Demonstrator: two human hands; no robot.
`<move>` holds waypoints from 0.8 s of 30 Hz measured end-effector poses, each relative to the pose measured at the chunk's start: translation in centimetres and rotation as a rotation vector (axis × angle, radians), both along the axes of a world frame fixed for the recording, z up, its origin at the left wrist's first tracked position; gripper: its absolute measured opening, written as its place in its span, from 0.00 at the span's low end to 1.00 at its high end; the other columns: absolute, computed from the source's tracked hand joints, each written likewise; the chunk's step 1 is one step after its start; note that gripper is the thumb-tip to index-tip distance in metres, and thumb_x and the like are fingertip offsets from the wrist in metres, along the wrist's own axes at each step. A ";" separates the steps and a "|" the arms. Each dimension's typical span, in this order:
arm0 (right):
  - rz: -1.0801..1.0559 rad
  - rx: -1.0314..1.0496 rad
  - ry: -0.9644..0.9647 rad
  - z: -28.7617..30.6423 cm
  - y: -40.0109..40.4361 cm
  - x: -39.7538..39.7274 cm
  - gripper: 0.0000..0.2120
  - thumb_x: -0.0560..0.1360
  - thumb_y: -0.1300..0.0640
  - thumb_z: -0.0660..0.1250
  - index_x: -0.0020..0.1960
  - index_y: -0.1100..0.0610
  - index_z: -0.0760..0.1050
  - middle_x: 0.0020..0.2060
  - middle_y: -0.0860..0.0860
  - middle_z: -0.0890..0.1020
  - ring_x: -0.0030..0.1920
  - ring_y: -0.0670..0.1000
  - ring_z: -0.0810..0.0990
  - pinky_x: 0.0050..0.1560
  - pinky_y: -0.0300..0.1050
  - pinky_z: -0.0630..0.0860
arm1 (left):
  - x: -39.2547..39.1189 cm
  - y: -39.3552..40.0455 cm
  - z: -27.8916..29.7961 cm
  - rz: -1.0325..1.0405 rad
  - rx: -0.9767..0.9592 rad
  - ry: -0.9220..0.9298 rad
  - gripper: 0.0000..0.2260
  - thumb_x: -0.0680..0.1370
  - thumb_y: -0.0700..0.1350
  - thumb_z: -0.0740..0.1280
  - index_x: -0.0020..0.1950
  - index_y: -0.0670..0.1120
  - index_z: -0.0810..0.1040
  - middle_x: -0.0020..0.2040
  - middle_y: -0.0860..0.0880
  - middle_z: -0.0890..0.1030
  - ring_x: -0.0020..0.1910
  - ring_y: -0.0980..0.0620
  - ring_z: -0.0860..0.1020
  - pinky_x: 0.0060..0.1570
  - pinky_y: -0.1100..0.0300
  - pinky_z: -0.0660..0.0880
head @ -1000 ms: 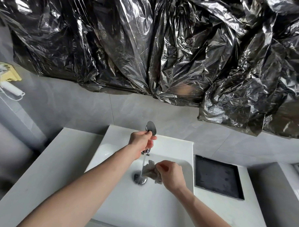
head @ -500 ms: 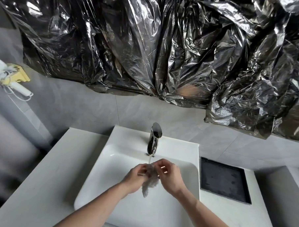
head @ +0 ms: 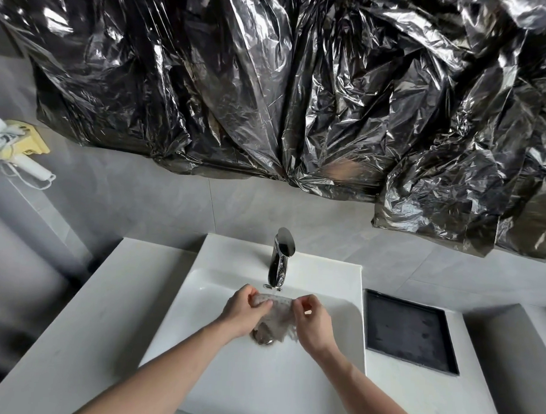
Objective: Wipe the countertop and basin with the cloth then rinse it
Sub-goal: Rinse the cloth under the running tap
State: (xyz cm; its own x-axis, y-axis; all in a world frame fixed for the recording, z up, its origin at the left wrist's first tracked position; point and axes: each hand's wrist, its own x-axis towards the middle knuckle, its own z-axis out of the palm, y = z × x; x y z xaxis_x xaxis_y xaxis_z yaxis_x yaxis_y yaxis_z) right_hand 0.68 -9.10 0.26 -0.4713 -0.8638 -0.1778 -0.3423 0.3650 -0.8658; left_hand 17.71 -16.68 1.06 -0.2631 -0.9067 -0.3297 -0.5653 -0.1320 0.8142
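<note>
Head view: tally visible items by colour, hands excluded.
Black: 2, plastic sheeting, recessed tray
White: 3, basin, countertop, hair dryer
Grey: 1, cloth
Chrome: 1, faucet
Yellow: 1, holder
Total: 8

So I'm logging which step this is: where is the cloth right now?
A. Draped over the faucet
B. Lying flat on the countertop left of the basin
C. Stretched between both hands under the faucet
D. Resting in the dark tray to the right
C: the cloth is held spread between the left hand and right hand, just below the faucet spout and over the basin.
</note>
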 end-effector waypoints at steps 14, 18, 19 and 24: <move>0.398 0.185 -0.004 -2.2 -1.0 -0.2 0.03 0.77 0.46 0.72 0.48 0.43 0.81 0.40 0.39 0.86 0.40 0.37 0.83 0.46 0.35 0.78 | -1.1 -2.5 1.0 -0.021 0.182 0.307 0.07 0.72 0.46 0.72 0.48 0.48 0.83 0.45 0.45 0.86 0.42 0.53 0.81 0.49 0.55 0.76; 0.310 0.153 0.010 -2.5 -2.0 -0.4 0.13 0.80 0.52 0.68 0.36 0.51 0.77 0.28 0.39 0.78 0.31 0.38 0.73 0.37 0.36 0.70 | -1.0 -3.0 1.6 0.016 0.194 0.358 0.05 0.73 0.38 0.72 0.46 0.45 0.86 0.41 0.45 0.85 0.37 0.51 0.80 0.40 0.59 0.76; 0.257 0.143 -0.043 -2.4 -2.3 -0.4 0.12 0.80 0.53 0.68 0.38 0.53 0.77 0.30 0.40 0.78 0.32 0.38 0.73 0.38 0.37 0.70 | -0.7 -3.2 1.6 0.033 0.188 0.374 0.07 0.74 0.34 0.71 0.47 0.44 0.86 0.41 0.45 0.85 0.38 0.51 0.81 0.39 0.62 0.77; 0.159 0.077 -0.109 -1.1 -3.4 0.0 0.12 0.82 0.54 0.64 0.42 0.58 0.77 0.33 0.44 0.77 0.34 0.39 0.74 0.37 0.33 0.71 | 1.7 -4.3 -0.5 0.104 0.017 0.051 0.09 0.71 0.49 0.74 0.50 0.50 0.83 0.45 0.53 0.85 0.48 0.50 0.83 0.51 0.59 0.78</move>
